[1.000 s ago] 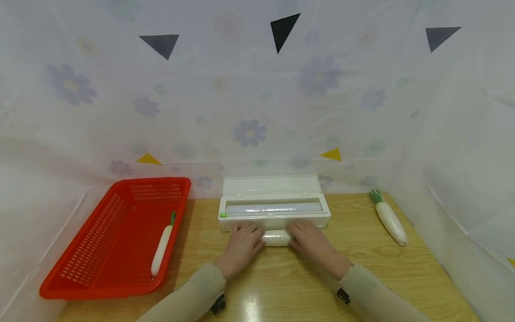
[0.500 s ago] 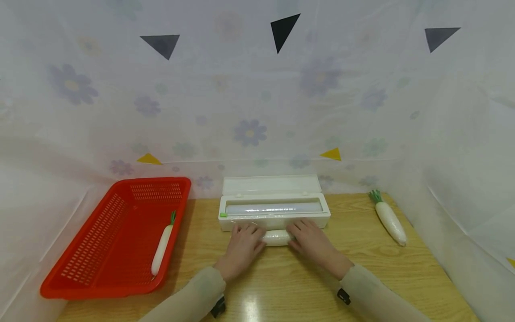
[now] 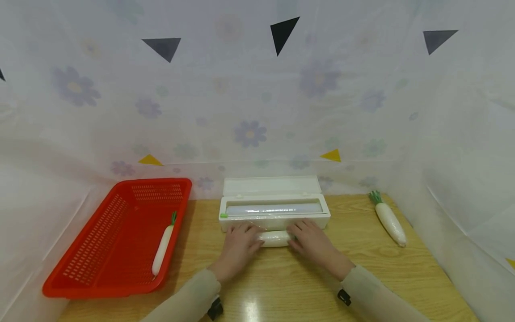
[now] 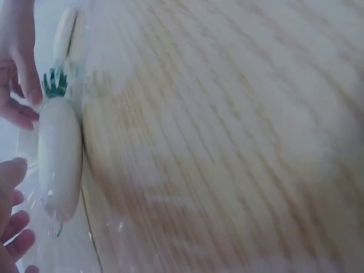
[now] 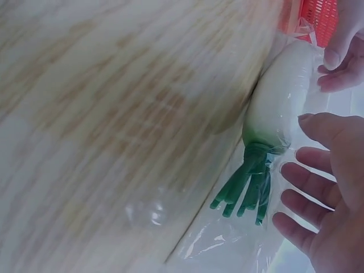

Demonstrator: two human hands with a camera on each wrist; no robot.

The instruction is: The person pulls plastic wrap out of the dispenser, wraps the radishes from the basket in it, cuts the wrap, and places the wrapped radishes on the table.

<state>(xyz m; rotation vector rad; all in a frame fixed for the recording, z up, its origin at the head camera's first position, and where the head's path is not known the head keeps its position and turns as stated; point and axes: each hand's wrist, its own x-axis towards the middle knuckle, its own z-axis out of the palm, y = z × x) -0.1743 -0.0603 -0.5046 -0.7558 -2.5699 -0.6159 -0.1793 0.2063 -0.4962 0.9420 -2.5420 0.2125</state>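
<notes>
Pale sleeves (image 3: pixel 384 295) come in from the near edge, with a small black thing (image 3: pixel 344 297) at each wrist. At the person's left sits a big red basket (image 3: pixel 120 237), and one white radish (image 3: pixel 162 252) lies in it by the right wall. Past the sleeves, the left hand (image 3: pixel 240 245) and the right hand (image 3: pixel 313 241) have their fingers spread a little apart, not wrapped round anything. The middle radish (image 3: pixel 275 239) lies on its side between them, just beside their fingertips, with its green leaves (image 5: pixel 244 187) by the right hand. Clear wrap (image 5: pixel 216 244) is around it. Whether any fingertip touches it is hard to tell. Right behind stands a long white box (image 3: pixel 277 222), blocking the far side, with a roll (image 3: pixel 274 209) inside and its lid (image 3: pixel 272 185) up. Farther right, another radish (image 3: pixel 390 223) lies well apart from the hands. Everything is on a wooden table (image 3: pixel 301 286). At the back hangs a white curtain (image 3: pixel 241 89) with flowers and dark and yellow triangles (image 3: pixel 331 155).
</notes>
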